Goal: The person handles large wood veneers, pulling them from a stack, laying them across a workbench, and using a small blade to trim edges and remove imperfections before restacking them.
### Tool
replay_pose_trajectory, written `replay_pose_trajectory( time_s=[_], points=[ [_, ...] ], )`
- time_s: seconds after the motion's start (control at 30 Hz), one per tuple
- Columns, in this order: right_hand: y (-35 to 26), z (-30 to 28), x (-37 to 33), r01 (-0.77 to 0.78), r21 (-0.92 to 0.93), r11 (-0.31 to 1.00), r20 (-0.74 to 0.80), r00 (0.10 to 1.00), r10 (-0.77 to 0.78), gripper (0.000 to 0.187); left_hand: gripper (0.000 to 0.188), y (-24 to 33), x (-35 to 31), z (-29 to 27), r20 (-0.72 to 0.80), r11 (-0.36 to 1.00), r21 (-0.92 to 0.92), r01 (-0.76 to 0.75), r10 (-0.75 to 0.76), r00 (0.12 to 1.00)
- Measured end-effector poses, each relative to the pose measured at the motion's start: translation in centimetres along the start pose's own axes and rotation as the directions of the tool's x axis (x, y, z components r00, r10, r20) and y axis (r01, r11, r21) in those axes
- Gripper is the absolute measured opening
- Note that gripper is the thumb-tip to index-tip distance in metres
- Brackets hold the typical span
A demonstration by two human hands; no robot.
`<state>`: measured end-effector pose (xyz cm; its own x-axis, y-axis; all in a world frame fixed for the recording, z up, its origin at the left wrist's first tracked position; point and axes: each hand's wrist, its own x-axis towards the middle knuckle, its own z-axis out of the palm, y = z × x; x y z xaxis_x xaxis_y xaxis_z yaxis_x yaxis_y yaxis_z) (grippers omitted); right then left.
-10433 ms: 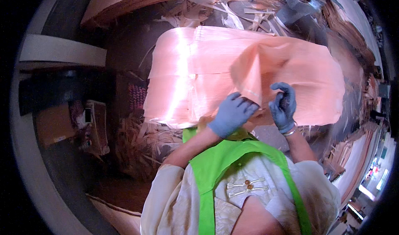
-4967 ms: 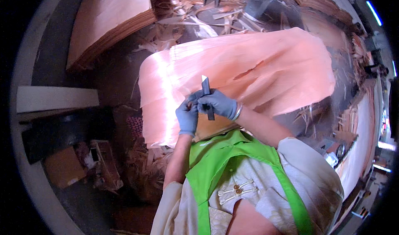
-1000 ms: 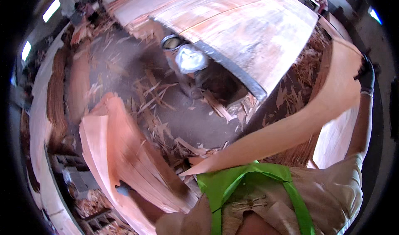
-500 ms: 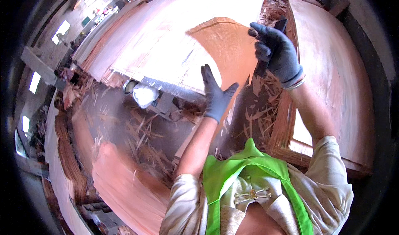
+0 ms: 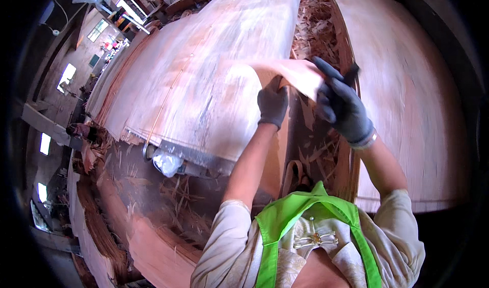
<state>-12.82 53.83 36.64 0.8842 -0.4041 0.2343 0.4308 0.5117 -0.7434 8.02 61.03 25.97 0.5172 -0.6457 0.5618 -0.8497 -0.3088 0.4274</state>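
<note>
A thin, bendy veneer sheet [image 5: 303, 75], pinkish on its upturned face and tan beneath, curls above the edge of the left veneer stack. My left hand [image 5: 273, 104], in a dark grey glove, is closed on the sheet's near part. Beside the sheet's right end is my gloved right hand [image 5: 347, 107], blurred by motion. Its fingers are bent around a dark, flat bar-like tool [image 5: 352, 73], mostly hidden by the hand. Whether the right fingers also touch the veneer, I cannot tell.
A wide veneer stack [image 5: 193, 84] lies ahead on the left, another stack [image 5: 407, 104] on the right. Wood shavings [image 5: 313, 28] fill the gap between them. A clear plastic bag [image 5: 166, 163] hangs at the left stack's near edge. More veneer [image 5: 158, 247] lies lower left.
My left hand has gone from spread fingers to a closed grip on the veneer. The sheet's far part has folded up and over. My right hand has moved slightly down and nearer.
</note>
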Motion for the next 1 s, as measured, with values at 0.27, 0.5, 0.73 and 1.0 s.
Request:
replay_pose_trajectory(
  time_s=[0.27, 0.5, 0.73, 1.0],
  points=[
    [3.2, -16.5, 5.2, -0.323, -0.045, 0.945, -0.296, 0.908, 0.296, 0.039, 0.03, -5.0, 22.1, -1.8, -0.008, 0.896, -0.443, 0.019, -0.025, 1.0],
    [9.6, -23.8, 7.8, -0.6, 0.271, 0.752, -0.227, 0.72, 0.656, 0.038, 0.04, -6.0, 34.8, -7.9, -0.153, 0.798, 0.391, -0.459, 0.548, 0.823],
    [15.6, -25.3, 17.7, -0.627, 0.537, 0.564, -0.028, 0.655, 0.755, 0.069, 0.056, -8.9, 42.5, -16.2, -0.288, 0.909, 0.283, -0.305, 0.384, 0.877],
    [22.1, -27.5, 34.7, -0.596, 0.664, 0.451, 0.089, 0.662, 0.744, 0.073, 0.056, -18.7, 42.2, -22.8, -0.465, 0.987, 0.116, 0.112, -0.046, 0.884]
  ],
)
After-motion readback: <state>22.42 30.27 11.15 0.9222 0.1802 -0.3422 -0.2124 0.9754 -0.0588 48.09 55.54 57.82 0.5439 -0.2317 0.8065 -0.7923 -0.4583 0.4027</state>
